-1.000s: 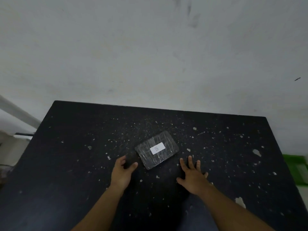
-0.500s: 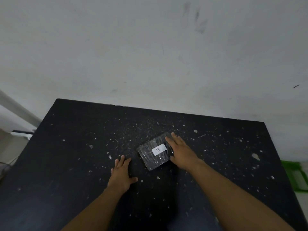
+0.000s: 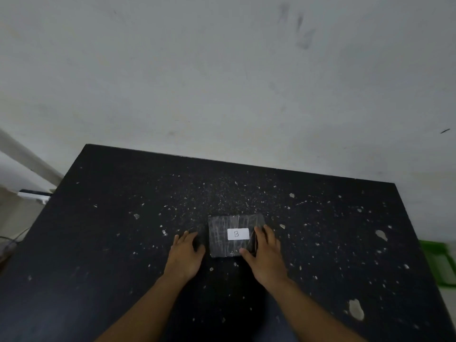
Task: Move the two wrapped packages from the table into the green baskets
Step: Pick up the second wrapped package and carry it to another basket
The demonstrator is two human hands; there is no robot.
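A dark wrapped package (image 3: 222, 236) with a white label marked "B" lies flat near the middle of the black table (image 3: 98, 243), its edges square to me. My right hand (image 3: 267, 255) grips its right end, with the fingers along the right edge and the thumb on the near right corner. My left hand (image 3: 185, 254) rests flat on the table just left of the package, fingers spread and holding nothing. I cannot tell whether its fingertips touch the package. Part of a green basket (image 3: 441, 265) shows beyond the table's right edge, lower than the tabletop. Only one package is in view.
The black tabletop is speckled with pale chips and crumbs. A grey-white wall (image 3: 222, 82) rises right behind the table's far edge. At the left, a pale sloping beam (image 3: 27, 159) and a small ledge sit beside the table.
The package has turned from a diagonal lie to square with me. My right hand went from the table onto its right end. My left hand shifted closer to its left edge.
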